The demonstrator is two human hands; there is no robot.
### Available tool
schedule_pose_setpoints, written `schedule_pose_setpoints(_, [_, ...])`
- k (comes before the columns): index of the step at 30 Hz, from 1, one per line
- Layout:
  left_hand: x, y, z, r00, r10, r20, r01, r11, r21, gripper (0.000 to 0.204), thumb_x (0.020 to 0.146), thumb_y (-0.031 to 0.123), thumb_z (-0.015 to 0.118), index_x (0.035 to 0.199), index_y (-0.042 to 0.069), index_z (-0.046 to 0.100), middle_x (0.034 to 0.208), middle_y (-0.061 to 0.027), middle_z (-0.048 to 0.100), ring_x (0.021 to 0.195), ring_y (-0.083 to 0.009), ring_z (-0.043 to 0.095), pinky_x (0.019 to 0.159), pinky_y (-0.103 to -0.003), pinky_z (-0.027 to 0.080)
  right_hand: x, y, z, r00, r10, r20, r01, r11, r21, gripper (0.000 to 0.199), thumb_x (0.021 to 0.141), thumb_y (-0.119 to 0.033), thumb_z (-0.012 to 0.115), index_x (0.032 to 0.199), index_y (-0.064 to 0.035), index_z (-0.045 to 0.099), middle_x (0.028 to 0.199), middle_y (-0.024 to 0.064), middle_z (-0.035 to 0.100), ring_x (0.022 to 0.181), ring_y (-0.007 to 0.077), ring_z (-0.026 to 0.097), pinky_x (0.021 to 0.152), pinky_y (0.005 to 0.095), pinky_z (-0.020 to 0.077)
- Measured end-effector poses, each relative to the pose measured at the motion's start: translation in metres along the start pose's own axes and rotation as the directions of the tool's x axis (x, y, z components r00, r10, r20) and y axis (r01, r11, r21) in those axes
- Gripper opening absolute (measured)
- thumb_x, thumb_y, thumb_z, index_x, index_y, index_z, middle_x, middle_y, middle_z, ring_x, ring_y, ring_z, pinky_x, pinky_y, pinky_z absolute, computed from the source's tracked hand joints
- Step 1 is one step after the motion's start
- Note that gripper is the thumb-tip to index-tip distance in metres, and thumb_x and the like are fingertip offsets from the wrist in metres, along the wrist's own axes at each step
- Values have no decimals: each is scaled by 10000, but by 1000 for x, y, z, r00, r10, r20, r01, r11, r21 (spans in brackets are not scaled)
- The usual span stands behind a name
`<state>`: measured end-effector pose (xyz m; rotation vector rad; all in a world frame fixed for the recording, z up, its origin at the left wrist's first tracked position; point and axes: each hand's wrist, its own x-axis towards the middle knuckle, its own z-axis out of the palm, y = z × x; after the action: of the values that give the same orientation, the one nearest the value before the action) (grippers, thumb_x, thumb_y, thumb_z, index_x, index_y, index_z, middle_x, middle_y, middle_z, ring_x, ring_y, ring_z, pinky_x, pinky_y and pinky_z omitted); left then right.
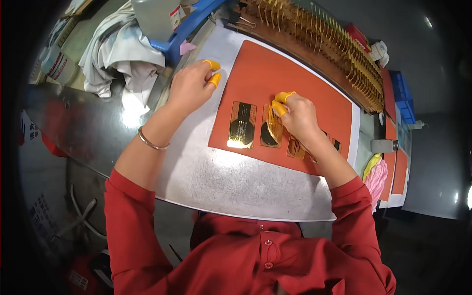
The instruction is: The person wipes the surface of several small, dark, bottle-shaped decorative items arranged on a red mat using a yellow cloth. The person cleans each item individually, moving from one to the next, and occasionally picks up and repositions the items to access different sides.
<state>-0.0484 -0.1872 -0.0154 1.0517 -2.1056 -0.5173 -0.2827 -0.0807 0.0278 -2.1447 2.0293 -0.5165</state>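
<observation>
My left hand (pixel 191 87) is over the pale strip left of an orange-red mat (pixel 280 69). Yellow finger cots cover its thumb and index finger, whose tips are slightly apart with nothing visible between them. On the mat, my right hand (pixel 299 114), with similar cots, pinches at the upper end of a black-and-gold card (pixel 270 132). Its fingertips partly hide that end. Left of this lies another black-and-gold card (pixel 241 123), flat, with bright glare on its lower edge. Further gold cards, including one card (pixel 295 148), are partly covered by my right forearm.
Behind the mat stands a long brown rack (pixel 305 44) with rows of gold pieces. A crumpled white cloth (pixel 123 54) and a blue tray (pixel 172 46) are at the far left. Pink cloth (pixel 376 179) and a blue bin (pixel 402 96) are at the right.
</observation>
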Motion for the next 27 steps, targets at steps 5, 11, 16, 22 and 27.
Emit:
schedule_pose_setpoints(5, [3, -1, 1, 999, 39, -17, -38, 998, 54, 194, 778, 115, 615, 951, 31, 634, 699, -108, 552, 569, -236, 516, 542, -330, 412, -22, -2, 3, 997, -71, 6, 71, 997, 11, 140, 764, -125, 655, 871, -35, 653, 772, 178, 606, 670, 312, 602, 608, 380, 481])
schedule_pose_setpoints(11, [3, 0, -6, 999, -45, 14, 45, 999, 16, 155, 754, 142, 602, 866, 36, 616, 772, -114, 590, 663, -315, 575, 603, -407, 449, -8, -6, -2, 996, -69, 48, 71, 997, -42, 145, 754, -129, 662, 874, -48, 657, 755, 172, 602, 678, 309, 614, 600, 390, 489])
schedule_pose_setpoints(16, [7, 3, -2, 999, -39, 31, 38, 998, 53, 162, 760, 140, 607, 884, 38, 619, 771, -111, 590, 650, -308, 577, 592, -408, 448, -10, 6, 6, 994, -109, -9, 107, 989, -98, 140, 751, -157, 666, 858, -67, 660, 741, 149, 608, 660, 303, 611, 610, 382, 503])
schedule_pose_setpoints(22, [2, 0, -1, 1000, 17, -18, -17, 1000, 20, 189, 781, 127, 616, 940, 27, 633, 710, -114, 560, 597, -256, 540, 556, -354, 422, -29, -1, 7, 987, -160, -26, 158, 985, -75, 105, 766, -125, 640, 833, -44, 640, 731, 157, 592, 646, 321, 593, 582, 393, 488])
schedule_pose_setpoints(27, [3, 4, -3, 999, -40, 1, 40, 999, -36, 187, 784, 129, 614, 938, 26, 639, 713, -117, 560, 604, -259, 538, 566, -349, 421, -1, 7, 5, 986, -159, -38, 155, 984, -92, 96, 763, -115, 642, 827, -44, 639, 723, 145, 594, 628, 316, 595, 552, 391, 486])
